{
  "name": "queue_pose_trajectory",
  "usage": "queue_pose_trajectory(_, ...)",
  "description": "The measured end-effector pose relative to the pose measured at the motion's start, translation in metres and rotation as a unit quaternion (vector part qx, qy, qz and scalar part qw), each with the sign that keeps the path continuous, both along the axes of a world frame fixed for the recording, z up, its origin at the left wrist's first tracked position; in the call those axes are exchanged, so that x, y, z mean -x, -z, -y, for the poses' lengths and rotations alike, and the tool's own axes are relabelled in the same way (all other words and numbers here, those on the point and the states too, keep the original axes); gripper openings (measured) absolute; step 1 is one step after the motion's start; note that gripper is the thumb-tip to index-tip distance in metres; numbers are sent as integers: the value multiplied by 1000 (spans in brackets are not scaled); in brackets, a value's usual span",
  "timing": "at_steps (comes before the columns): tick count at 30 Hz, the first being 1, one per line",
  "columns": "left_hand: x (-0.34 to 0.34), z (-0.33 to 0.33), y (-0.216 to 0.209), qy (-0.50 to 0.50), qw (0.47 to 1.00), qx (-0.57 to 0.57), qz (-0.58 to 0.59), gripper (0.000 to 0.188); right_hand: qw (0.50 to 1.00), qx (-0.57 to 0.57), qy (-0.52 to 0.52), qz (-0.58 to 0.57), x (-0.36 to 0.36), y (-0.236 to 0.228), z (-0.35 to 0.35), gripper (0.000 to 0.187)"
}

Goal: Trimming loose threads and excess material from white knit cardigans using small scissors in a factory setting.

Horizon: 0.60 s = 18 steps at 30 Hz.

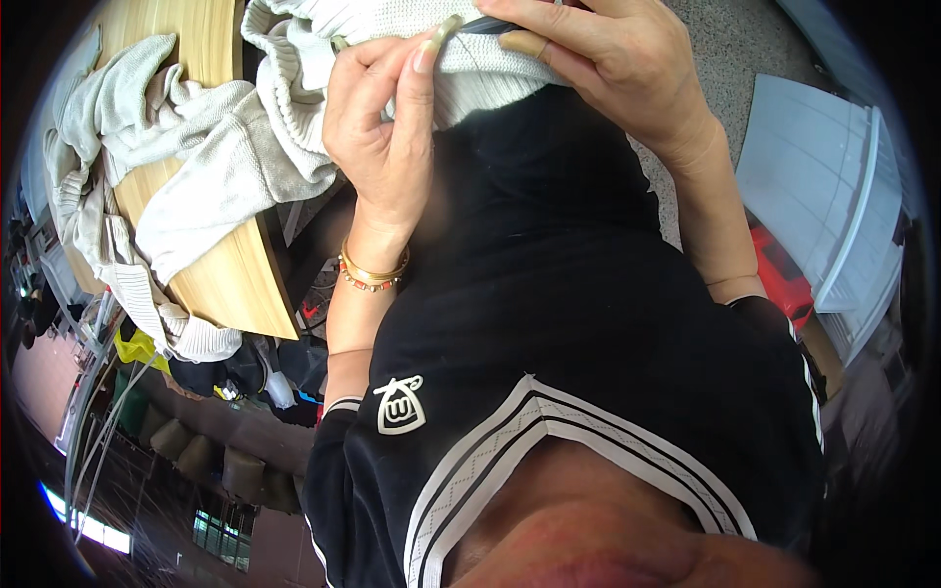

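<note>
My left hand [384, 118] pinches a fold of a cream knitted garment [333, 59] near the top of the view, thumb pressed on the fabric. A gold bangle and a beaded bracelet sit on that wrist. My right hand [613, 69] is closed around a thin dark tool [487, 24] whose tip rests on the same fabric. What kind of tool it is I cannot tell. The garment trails off to the left over a round wooden table [230, 279]. My black top with white trim fills the lower middle.
More pale knitted pieces [147, 118] lie piled on the wooden table at the left. Dark bags and a yellow item [137, 348] sit below the table. A white lidded bin [823, 196] and a red object [779, 269] stand at the right on speckled floor.
</note>
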State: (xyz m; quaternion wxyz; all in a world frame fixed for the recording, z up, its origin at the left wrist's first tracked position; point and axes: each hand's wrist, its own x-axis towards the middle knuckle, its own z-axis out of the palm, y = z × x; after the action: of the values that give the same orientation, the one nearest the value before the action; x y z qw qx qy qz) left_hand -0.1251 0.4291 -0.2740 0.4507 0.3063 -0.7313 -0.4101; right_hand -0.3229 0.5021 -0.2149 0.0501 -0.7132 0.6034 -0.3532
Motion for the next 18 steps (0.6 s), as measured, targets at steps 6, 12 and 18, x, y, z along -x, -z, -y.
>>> queue_pose_trajectory(6, 0, 0, -1, -1, 1000, 7, 8, 14, 1000, 0, -9, 24, 1, 5, 4, 28)
queue_pose_trajectory(12, 1, 1, 0, 0, 1000, -10, 2, 13, 965, 240, -73, 75, 8, 55, 27, 25)
queue_pose_trajectory(18, 0, 2, 0, 3, 1000, -11, 1, 12, 959, 256, -70, 104, 6, 45, 20, 25)
